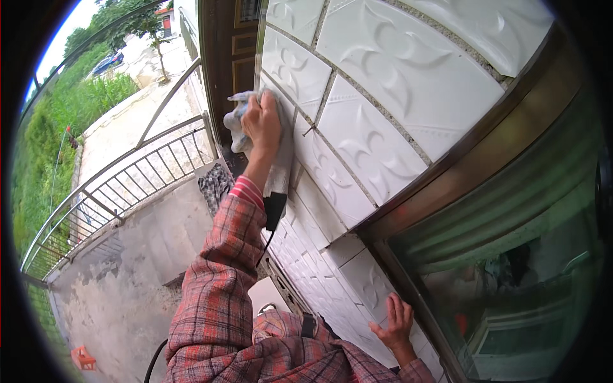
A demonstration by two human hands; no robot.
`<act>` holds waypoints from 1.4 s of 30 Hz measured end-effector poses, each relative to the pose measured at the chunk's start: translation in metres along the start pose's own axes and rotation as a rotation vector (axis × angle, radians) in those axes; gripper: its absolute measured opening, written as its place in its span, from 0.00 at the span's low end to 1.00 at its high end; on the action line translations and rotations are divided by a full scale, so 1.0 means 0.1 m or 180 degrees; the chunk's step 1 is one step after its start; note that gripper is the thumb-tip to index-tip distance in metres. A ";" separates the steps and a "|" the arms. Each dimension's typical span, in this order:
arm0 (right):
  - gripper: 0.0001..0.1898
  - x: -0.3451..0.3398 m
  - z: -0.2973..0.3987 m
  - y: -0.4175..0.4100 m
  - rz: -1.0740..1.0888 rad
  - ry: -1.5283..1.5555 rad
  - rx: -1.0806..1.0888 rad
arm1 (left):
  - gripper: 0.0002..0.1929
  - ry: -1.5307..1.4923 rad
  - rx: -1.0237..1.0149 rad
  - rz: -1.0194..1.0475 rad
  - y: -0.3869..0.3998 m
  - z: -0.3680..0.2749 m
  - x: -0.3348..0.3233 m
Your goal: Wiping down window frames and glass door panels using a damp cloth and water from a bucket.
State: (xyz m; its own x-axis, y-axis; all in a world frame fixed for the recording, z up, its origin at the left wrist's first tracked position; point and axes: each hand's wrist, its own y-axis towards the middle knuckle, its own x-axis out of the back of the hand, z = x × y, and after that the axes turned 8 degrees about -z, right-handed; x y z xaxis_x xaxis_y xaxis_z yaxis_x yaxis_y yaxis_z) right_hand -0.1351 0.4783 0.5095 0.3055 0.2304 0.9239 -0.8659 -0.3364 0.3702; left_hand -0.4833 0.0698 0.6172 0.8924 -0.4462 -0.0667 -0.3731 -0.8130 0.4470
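Bunched in my left hand (263, 122) is a pale grey cloth (238, 131), pressed against the edge of the tiled wall beside a dark door (244, 52). Below that hand, a black flat piece (274, 208) with a thin cable shows at the wall; what it is I cannot tell. White embossed wall tiles (368, 139) with rough grout lines spread to the right. My right hand (395, 318) has its fingers apart and rests on the tiles by the window frame (400, 268), holding nothing.
A small nail (309, 130) sticks out of a grout line. Below lies a concrete floor (139, 253), bounded by a metal railing (139, 167). A checked cloth (214, 186) lies near the door, and an orange stool (83, 358) stands lower left. Window glass (517, 287) fills the right.
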 end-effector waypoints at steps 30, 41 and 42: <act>0.45 -0.05 0.00 -0.11 -0.0087 -0.0076 0.0038 | 0.13 -0.0203 -0.0482 0.0567 -0.95 -0.56 0.56; 0.42 -0.02 -0.08 -0.08 -0.0223 0.0067 -0.0077 | 0.20 0.0069 -0.0025 0.1004 -0.79 -0.38 0.82; 0.42 -0.01 -0.08 -0.10 -0.0191 0.0099 -0.0119 | 0.21 -0.0199 -0.0096 0.1144 -0.75 -0.42 0.85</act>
State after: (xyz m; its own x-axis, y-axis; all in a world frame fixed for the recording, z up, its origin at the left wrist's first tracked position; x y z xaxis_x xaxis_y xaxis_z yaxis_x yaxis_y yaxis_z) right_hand -0.1299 0.4882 0.5040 0.3454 0.2776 0.8965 -0.8607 -0.2870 0.4205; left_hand -0.3690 0.1092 0.6158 0.6880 -0.7243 0.0455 -0.6517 -0.5890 0.4778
